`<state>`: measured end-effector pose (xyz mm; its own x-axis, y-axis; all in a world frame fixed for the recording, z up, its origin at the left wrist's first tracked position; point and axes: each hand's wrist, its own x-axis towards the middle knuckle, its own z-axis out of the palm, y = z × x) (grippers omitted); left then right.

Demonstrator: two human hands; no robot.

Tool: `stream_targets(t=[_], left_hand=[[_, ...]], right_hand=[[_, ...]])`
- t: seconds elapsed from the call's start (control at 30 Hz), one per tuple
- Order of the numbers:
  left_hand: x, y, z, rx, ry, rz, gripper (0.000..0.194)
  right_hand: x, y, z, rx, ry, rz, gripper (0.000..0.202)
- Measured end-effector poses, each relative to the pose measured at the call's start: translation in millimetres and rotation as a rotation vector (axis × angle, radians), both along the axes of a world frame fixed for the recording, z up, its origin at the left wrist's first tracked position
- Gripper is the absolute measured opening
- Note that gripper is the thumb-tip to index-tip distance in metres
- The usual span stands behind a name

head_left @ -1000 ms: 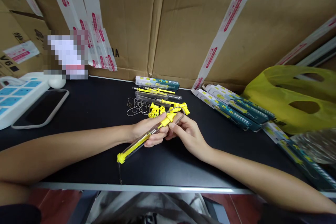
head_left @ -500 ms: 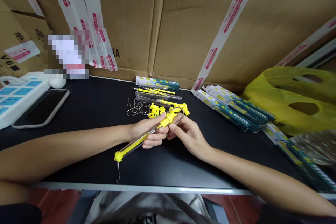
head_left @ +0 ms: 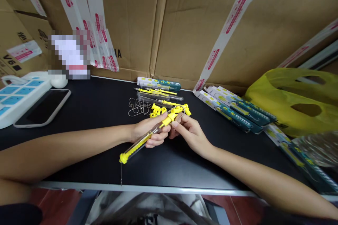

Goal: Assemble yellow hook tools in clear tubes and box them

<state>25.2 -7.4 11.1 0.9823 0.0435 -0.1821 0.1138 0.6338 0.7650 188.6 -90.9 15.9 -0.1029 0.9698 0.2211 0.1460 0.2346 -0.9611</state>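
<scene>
My left hand (head_left: 151,132) is wrapped round a clear tube (head_left: 141,143) with yellow parts inside, slanting down to the left. A yellow cap (head_left: 123,158) closes its lower end, and a thin metal hook (head_left: 121,175) hangs from it. At the upper end is a yellow fitting (head_left: 169,119) with a large curved wire hook. My right hand (head_left: 188,130) pinches at this end, its thumb by the fitting. Just behind lie several small yellow parts (head_left: 155,111), bent wire hooks (head_left: 137,107) and more clear tubes (head_left: 161,96) with yellow strips.
Printed boxes (head_left: 227,109) lie at the right beside a yellow plastic bag (head_left: 280,95); another box (head_left: 158,83) is at the back. At the left are a phone (head_left: 43,108) and a power strip (head_left: 16,95). Cardboard (head_left: 132,24) stands behind the black table (head_left: 87,109).
The tube's lower end has shifted slightly right and the tube has turned a little, so its hanging hook now looks straight and thin. Both hands keep their hold.
</scene>
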Motion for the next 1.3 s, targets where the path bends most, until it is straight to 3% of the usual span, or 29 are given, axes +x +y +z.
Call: stream_targets(t=[0.27, 0.6, 0.77, 0.93, 1.13, 1.3], left_hand=[[-1.4, -11.7, 0.4, 0.105, 0.04, 0.094, 0.038], [-3.1, -19.8, 0.0, 0.378, -0.065, 0.249, 0.026], [-4.9, -21.1, 1.9, 0.446, -0.072, 0.252, 0.028], [-5.0, -21.7, 2.3, 0.491, -0.038, 0.247, 0.032], [-5.7, -22.0, 3.5, 0.466, -0.034, 0.2, 0.034], [-7.0, -22.8, 5.2, 0.489, 0.025, 0.173, 0.037]], right_hand=[[17.6, 0.7, 6.0, 0.125, 0.011, -0.023, 0.025], [30.2, 7.6, 5.4, 0.243, -0.201, 0.059, 0.049], [31.7, 5.2, 15.6, 0.35, -0.328, 0.039, 0.022], [35.2, 3.9, 30.6, 0.525, -0.513, 0.207, 0.021], [41.8, 4.1, 42.5, 0.346, -0.575, 0.279, 0.023], [42.2, 3.3, 39.5, 0.295, -0.539, 0.318, 0.023]])
